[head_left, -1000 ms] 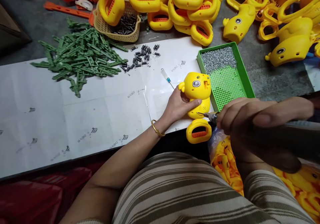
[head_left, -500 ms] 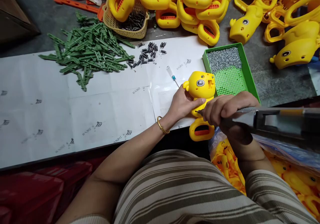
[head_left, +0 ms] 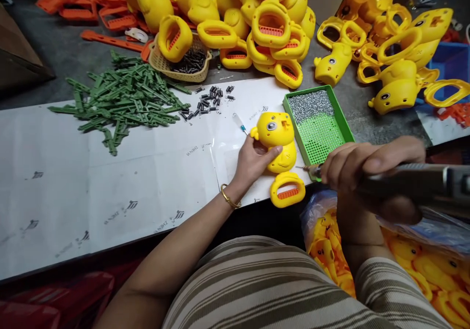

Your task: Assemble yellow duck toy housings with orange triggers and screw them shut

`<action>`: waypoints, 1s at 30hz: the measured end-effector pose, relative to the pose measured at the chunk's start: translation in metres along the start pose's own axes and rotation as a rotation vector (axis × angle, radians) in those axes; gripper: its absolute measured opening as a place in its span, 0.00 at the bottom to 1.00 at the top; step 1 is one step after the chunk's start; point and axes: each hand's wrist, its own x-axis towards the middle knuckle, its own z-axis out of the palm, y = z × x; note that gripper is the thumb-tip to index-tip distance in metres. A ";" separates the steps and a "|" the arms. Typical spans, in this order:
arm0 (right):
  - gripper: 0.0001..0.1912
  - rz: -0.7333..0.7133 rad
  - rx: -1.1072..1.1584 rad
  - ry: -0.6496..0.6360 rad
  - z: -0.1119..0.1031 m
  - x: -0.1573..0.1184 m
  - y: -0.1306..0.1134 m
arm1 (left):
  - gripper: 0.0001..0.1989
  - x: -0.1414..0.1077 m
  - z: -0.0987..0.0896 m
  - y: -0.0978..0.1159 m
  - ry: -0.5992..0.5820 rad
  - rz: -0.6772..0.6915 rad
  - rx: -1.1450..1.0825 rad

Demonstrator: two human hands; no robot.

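Note:
My left hand [head_left: 255, 160] grips a yellow plastic duck toy [head_left: 282, 145] from its left side, thumb across the body. The duck lies face up on the white paper, with an eye on its head and an oval handle with an orange insert at its lower end. My right hand [head_left: 363, 165] is wrapped round a dark electric screwdriver [head_left: 414, 187]. Its thin bit points left, just right of the duck and apart from it. Beyond it lies a green tray [head_left: 345, 123] with small silver screws [head_left: 312, 105]. A clear-handled screwdriver [head_left: 239, 122] lies behind my left hand.
Green plastic strips [head_left: 125, 91] are heaped at the left, beside loose dark springs [head_left: 211, 101] and a basket [head_left: 183, 76] of dark springs. Several yellow duck toys [head_left: 270, 23] are piled at the back. Duck shells [head_left: 400, 82] lie at the right. A bag [head_left: 319, 206] holds yellow parts below.
My right hand has drawn the electric screwdriver to the right, off the duck's body. My left hand still holds the duck. The camera view has shifted, bringing more of the back into sight.

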 end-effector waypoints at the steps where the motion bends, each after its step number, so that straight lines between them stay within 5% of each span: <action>1: 0.11 -0.073 0.000 0.074 -0.006 0.003 0.004 | 0.34 0.002 -0.001 0.002 0.012 -0.010 0.006; 4: 0.09 -0.169 -0.047 0.256 -0.024 0.008 0.029 | 0.37 0.005 -0.002 0.007 -0.002 -0.009 0.115; 10: 0.08 -0.143 -0.104 0.354 -0.035 0.019 0.068 | 0.38 0.004 0.001 0.006 -0.025 -0.040 0.240; 30: 0.12 -0.060 -0.112 0.380 -0.038 0.021 0.083 | 0.37 0.003 -0.001 0.005 -0.036 -0.045 0.175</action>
